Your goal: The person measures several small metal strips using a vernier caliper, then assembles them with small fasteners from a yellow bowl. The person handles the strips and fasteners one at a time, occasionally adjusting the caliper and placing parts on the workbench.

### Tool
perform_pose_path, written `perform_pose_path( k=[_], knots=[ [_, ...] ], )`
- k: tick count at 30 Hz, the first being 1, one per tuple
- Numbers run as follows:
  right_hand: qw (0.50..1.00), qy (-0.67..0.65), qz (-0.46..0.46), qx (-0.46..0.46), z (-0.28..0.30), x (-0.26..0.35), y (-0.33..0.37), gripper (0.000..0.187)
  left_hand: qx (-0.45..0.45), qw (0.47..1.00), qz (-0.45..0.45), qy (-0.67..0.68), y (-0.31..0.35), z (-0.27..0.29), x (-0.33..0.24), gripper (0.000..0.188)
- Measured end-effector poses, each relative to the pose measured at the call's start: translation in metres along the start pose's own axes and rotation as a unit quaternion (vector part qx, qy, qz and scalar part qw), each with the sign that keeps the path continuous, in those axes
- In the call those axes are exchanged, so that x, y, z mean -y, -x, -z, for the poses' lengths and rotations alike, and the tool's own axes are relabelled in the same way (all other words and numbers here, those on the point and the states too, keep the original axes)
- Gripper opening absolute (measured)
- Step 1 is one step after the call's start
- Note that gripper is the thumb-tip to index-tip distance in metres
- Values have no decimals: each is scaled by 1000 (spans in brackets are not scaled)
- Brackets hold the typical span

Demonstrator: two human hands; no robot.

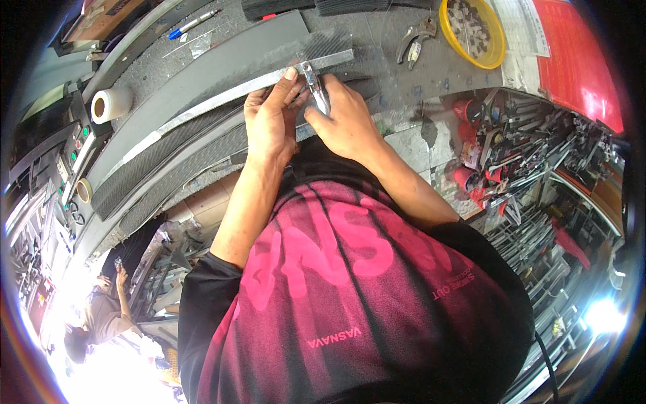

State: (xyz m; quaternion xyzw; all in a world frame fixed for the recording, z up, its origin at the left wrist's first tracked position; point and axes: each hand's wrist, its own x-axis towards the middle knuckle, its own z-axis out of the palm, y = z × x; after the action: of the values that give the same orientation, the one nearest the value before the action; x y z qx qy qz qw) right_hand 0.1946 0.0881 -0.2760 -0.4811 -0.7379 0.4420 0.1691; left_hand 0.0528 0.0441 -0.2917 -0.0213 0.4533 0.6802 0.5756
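Note:
A long silver-edged strip [222, 97] runs slantwise over the bench, with fine dark mesh [330, 46] along its upper right end. My left hand [270, 121] pinches this strip, thumb on top near its right part. In my right hand [346, 121] is a silver pair of pliers [316, 87], fingers wrapped round the handles. The head of the pliers meets the strip just right of my left thumb; its jaws are too small to make out. Under the strip lies a dark grey flat panel [269, 44].
Another pair of pliers [417, 44] and a yellow bowl [501, 50] of small grey pieces are at the far right. A blue-capped pen [192, 25] and a white roll [111, 106] lie to the left. Metal lengths crowd the right side; another person [108, 310] is at lower left.

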Motion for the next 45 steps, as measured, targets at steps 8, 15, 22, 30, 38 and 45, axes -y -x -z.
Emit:
perform_pose_path(
  k=[8, 15, 22, 30, 38, 45],
  knots=[
    [1000, 4, 13, -10, -5, -3, 3, 42, 5, 1000, 4, -3, 2, 3, -1, 13],
    [1000, -9, 12, -19, -8, -3, 5, 41, 14, 1000, 7, 2, 2, 6, -1, 14],
    [1000, -17, 10, -19, -7, 0, 6, 41, 34, 999, 18, 3, 2, 10, -3, 16],
    [1000, -9, 5, -24, -11, -2, 3, 41, 36, 999, 24, 3, 0, 10, -7, 16],
    [1000, 4, -9, -18, -11, 0, 2, 41, 46, 999, 20, 12, -1, 10, -10, 15],
    [1000, 2, -5, -28, -15, -4, -2, 40, 48, 998, 37, 10, -6, 13, -11, 11]
  ],
)
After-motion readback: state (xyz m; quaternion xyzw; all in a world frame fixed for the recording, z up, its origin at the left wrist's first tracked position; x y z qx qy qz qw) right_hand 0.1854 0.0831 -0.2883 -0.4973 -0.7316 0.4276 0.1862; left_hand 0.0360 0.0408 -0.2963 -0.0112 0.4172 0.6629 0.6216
